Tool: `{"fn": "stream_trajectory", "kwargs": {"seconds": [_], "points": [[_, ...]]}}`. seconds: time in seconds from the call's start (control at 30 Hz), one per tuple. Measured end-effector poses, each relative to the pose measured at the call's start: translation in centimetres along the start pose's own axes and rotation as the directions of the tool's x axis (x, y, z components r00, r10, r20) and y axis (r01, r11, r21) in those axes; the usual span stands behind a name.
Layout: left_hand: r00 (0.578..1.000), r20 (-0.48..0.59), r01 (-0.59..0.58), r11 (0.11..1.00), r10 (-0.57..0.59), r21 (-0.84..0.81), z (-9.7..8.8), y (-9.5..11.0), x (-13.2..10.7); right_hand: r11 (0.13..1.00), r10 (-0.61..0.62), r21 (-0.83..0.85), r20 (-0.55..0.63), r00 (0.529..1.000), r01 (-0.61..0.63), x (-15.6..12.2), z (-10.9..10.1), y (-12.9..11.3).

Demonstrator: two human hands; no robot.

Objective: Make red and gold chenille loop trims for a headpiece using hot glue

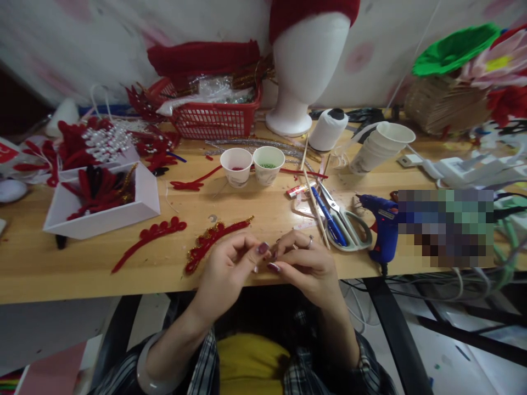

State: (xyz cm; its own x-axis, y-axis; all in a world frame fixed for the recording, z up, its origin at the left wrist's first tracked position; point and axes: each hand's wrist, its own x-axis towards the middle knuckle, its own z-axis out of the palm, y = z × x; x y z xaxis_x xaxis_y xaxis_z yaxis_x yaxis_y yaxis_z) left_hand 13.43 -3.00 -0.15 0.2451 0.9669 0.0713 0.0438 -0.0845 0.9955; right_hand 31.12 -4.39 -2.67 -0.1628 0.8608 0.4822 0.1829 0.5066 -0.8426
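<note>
- Through the head view, I see the left hand (224, 269) and right hand (310, 266) meeting near the counter's (255, 206) front edge.
- Both hands' fingers are curled, their tips close together; I cannot tell whether they grip anything (the tips hide whatever is between them).
- The gold-edged red piece (209, 236) lies on the counter just beside the left hand, with a plain red looped piece (150, 236) farther left.
- Scissors (354, 240) and a blue glue gun (386, 236) lie right of the right hand.
</note>
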Motion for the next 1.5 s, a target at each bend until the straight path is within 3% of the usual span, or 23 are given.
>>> {"fn": "stream_trajectory", "kwargs": {"seconds": [0.1,0.27,0.43,0.57,0.73,0.9,1.07,1.23,1.5], "points": [[0.999,-0.037,0.030,0.988,-0.036,-0.152,-0.4,-0.2,0.2,1.000,0.001,0.021,-0.020,1.000,0.000,-0.1,-0.1,0.1],[0.990,0.141,-0.015,0.996,0.028,-0.090,-0.6,0.3,0.2,0.999,-0.003,0.053,-0.006,1.000,0.004,-0.3,-0.2,0.2],[0.984,0.162,-0.077,0.997,0.080,-0.019,-0.5,0.3,0.0,0.998,0.022,0.067,-0.003,1.000,-0.021,-0.3,-0.1,0.1],[0.990,0.111,-0.080,0.997,0.081,-0.019,-0.2,0.3,0.0,0.998,0.030,0.061,-0.003,1.000,-0.030,-0.2,-0.1,0.1],[0.994,0.011,-0.104,0.982,0.107,-0.154,0.2,-0.4,-0.3,0.996,0.054,0.067,-0.009,0.998,-0.054,-0.2,-0.3,0.1],[0.990,-0.070,-0.137,0.964,0.124,-0.230,-0.5,-1.3,-0.5,0.994,0.066,0.085,-0.029,0.997,-0.063,-0.2,-0.2,0.2],[0.985,0.035,-0.163,0.983,0.166,-0.090,-0.6,-0.7,-0.5,0.994,0.061,0.092,-0.040,0.997,-0.057,-0.3,-0.1,0.4],[0.959,0.051,-0.280,0.960,0.279,0.017,0.4,-0.6,-0.6,0.992,0.063,0.112,-0.038,0.997,-0.058,-0.4,-0.2,0.4],[0.846,-0.016,-0.512,0.821,0.532,0.253,0.4,-1.1,-0.6,0.994,0.075,0.087,-0.042,0.996,-0.071,-0.4,-0.2,0.4]]}}
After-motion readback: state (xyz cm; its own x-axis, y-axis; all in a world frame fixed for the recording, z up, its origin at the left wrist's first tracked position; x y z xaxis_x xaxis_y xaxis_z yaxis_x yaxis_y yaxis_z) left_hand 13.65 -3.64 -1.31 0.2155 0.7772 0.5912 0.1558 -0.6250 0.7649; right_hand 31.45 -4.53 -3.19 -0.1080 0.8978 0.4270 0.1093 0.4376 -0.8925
